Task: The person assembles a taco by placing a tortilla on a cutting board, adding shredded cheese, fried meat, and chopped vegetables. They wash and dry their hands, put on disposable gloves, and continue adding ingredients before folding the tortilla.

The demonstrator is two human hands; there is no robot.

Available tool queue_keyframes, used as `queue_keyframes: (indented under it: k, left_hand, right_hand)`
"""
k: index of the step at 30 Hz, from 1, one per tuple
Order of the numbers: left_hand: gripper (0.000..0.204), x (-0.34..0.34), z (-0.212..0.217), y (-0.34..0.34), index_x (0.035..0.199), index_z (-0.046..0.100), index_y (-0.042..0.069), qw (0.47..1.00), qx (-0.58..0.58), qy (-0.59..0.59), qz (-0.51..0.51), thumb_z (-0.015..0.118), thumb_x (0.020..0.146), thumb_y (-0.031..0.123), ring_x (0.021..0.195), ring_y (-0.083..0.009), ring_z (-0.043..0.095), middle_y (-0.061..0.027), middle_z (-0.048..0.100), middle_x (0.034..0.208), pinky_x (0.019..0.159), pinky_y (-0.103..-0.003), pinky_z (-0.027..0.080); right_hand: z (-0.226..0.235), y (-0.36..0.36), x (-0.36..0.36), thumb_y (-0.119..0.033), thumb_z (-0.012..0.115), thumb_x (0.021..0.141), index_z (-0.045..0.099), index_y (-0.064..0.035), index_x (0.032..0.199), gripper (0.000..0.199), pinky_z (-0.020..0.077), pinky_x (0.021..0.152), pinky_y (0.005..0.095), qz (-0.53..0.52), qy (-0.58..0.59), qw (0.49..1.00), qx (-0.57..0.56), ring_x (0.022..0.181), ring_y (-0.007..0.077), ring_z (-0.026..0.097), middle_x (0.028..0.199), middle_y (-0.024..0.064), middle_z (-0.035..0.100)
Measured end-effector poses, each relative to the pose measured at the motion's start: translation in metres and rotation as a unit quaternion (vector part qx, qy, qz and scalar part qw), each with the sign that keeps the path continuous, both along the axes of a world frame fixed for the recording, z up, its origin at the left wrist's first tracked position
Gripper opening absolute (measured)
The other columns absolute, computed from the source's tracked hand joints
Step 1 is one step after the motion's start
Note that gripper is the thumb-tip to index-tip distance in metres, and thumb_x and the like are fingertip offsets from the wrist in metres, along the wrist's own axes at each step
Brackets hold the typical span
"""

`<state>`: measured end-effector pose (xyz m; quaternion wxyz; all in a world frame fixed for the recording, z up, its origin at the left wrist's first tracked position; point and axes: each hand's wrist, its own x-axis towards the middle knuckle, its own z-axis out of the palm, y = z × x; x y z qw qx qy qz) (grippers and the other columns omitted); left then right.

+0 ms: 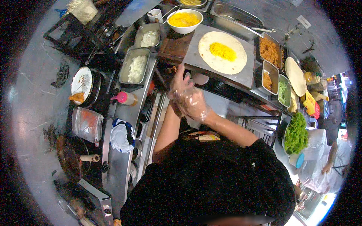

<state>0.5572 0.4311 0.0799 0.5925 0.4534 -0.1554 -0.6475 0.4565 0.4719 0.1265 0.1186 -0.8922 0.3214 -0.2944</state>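
Note:
My left hand (180,80) is raised in front of the counter with its fingers stretched upward. My right hand (195,104) crosses over it at the wrist, with its fingers closed around that spot. Shiny clear film, seemingly a thin plastic glove (187,98), shows on the hands. Just beyond them, a round flatbread (238,51) lies flat on a grey board (192,47), with a heap of yellow rice (222,51) in its middle. The right fingertips are partly hidden.
A white bowl of yellow food (184,19) stands behind the board. Metal trays of white food (135,67) sit at left, near a pink-capped squeeze bottle (126,98). At right are orange filling (269,51), shredded greens (283,92), stacked flatbreads (296,76) and lettuce (296,133). Another person's arm (330,158) shows far right.

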Motion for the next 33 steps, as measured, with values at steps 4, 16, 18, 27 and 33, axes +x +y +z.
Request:
queue_keyframes:
  k: [4, 16, 18, 27, 33]
  left_hand:
    - [0.093, 0.023, 0.033, -0.005, 0.155, 0.009, 0.029, 0.992, -0.071, 0.078, 0.066, 0.033, 0.083, 0.082, 0.148, -0.0375, 0.0, -0.0066, -0.003, 0.162, 0.111, -0.061, -0.004]
    - [0.095, 0.044, 0.085, 0.008, 0.151, 0.007, 0.04, 0.902, -0.279, 0.284, 0.167, 0.048, 0.076, 0.082, 0.141, -0.046, 0.017, -0.0056, 0.019, 0.155, 0.1, -0.081, 0.017]
    - [0.098, 0.049, 0.078, 0.004, 0.153, 0.002, 0.037, 0.942, -0.211, 0.151, 0.212, 0.048, 0.078, 0.08, 0.144, -0.0439, 0.009, -0.005, 0.01, 0.159, 0.1, -0.081, 0.014]
    - [0.091, 0.041, 0.052, -0.015, 0.153, 0.01, 0.005, 0.913, -0.091, -0.326, 0.229, 0.06, 0.09, 0.049, 0.146, -0.0356, 0.015, -0.024, 0.011, 0.158, 0.117, -0.041, 0.019]
    - [0.082, 0.03, 0.068, -0.028, 0.148, 0.031, 0.009, 0.885, -0.093, -0.41, 0.2, 0.065, 0.086, 0.05, 0.139, -0.0429, 0.027, -0.0245, 0.023, 0.154, 0.114, -0.046, 0.024]
  right_hand:
    - [0.001, -0.002, -0.002, -0.008, 0.069, 0.074, 0.059, -0.0081, 0.11, 0.038, 0.0488, 0.056, 0.0428, 0.005, -0.045, 0.997, -0.07, 0.063, 0.0297, 0.062, 0.072, 0.0127, 0.061]
    - [-0.001, 0.019, 0.007, -0.013, 0.057, 0.081, 0.055, -0.0041, 0.084, 0.01, 0.048, 0.055, 0.0494, 0.006, 0.091, 0.994, 0.063, 0.062, 0.0362, 0.062, 0.069, 0.0179, 0.061]
    - [0.003, 0.026, 0.007, -0.014, 0.058, 0.082, 0.057, -0.0037, 0.086, 0.011, 0.0483, 0.056, 0.0493, 0.019, 0.118, 0.99, 0.073, 0.064, 0.0362, 0.063, 0.07, 0.0178, 0.062]
    - [0.052, 0.001, 0.012, -0.015, 0.063, 0.085, 0.06, -0.0011, 0.102, 0.022, 0.0512, 0.069, 0.0461, -0.097, -0.074, 0.992, -0.005, 0.079, 0.0371, 0.065, 0.08, 0.0186, 0.065]
    - [0.039, -0.012, -0.013, -0.001, 0.063, 0.081, 0.059, -0.003, 0.103, 0.022, 0.0503, 0.062, 0.0431, 0.005, 0.048, 0.999, -0.012, 0.073, 0.032, 0.064, 0.08, 0.0144, 0.065]
